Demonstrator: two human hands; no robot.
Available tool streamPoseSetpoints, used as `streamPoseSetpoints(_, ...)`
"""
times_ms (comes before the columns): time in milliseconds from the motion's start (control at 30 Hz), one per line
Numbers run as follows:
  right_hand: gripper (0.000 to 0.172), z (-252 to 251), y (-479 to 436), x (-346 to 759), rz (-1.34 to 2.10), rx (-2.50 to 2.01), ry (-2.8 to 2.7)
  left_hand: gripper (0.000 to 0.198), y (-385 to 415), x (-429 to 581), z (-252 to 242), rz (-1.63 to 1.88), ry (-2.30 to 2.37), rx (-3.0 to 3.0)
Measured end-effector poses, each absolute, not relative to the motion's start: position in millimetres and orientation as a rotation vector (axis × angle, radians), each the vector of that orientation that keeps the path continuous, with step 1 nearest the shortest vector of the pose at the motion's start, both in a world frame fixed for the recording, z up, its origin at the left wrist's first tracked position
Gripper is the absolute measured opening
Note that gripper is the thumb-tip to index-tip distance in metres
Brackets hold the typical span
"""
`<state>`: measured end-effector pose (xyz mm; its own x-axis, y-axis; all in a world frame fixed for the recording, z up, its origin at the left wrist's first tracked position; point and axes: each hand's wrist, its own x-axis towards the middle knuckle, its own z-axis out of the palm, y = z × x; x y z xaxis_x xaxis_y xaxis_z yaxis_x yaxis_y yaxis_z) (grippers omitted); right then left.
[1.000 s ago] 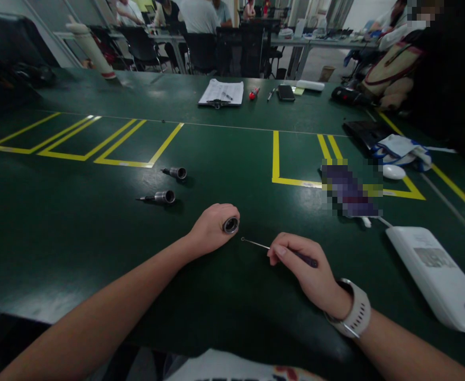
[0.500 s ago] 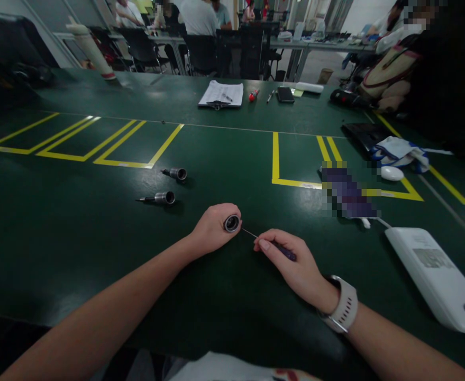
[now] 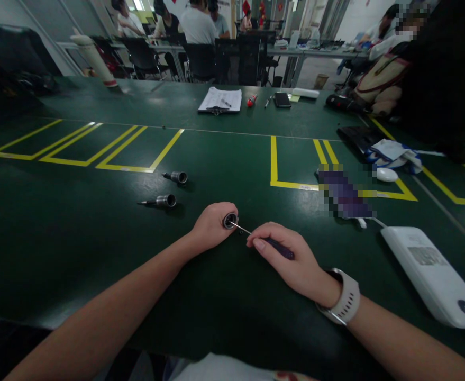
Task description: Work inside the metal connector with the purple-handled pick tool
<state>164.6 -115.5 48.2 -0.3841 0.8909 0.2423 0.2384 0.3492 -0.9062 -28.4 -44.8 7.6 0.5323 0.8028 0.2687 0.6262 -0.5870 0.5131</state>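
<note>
My left hand (image 3: 213, 226) is wrapped round a metal cylindrical part (image 3: 225, 224), its round hollow end facing up and toward me. In my right hand (image 3: 283, 254) is a screwdriver (image 3: 280, 248) with a dark handle and a thin shaft. The shaft's tip reaches into the mouth of the cylinder. A tiny dark piece (image 3: 240, 232) shows just beside the cylinder, too small to name. Two similar metal parts with thin pointed stems, one farther (image 3: 179, 178) and one nearer (image 3: 164, 201), lie on the green table left of my hands.
On the right lie a phone (image 3: 345, 194) on a cable, a white power bank (image 3: 430, 272), a white mouse-like object (image 3: 386, 175) and a cloth (image 3: 394, 154). A clipboard (image 3: 220, 100) and a bottle (image 3: 95, 61) are at the back. Several people sit beyond.
The screwdriver has moved left, its tip going from beside the cylinder into its mouth. My left hand keeps its hold. The view has tilted slightly upward.
</note>
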Motion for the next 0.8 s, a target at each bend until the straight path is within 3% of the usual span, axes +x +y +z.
streamPoseSetpoints(233,0.013,42.0,-111.3,154.4,0.779,-0.969,-1.976,0.007,-47.2,-28.1,7.0,0.593,1.167,2.560)
streamPoseSetpoints(500,0.017,25.5,-105.5,159.5,1.395,-0.985,-1.372,0.005,-49.6,-27.1,9.0,0.538,1.196,2.576)
streamPoseSetpoints(800,0.017,38.6,-113.2,158.8,1.099,-1.045,-1.680,0.006,-50.6,-27.7,8.5,0.546,1.181,2.590)
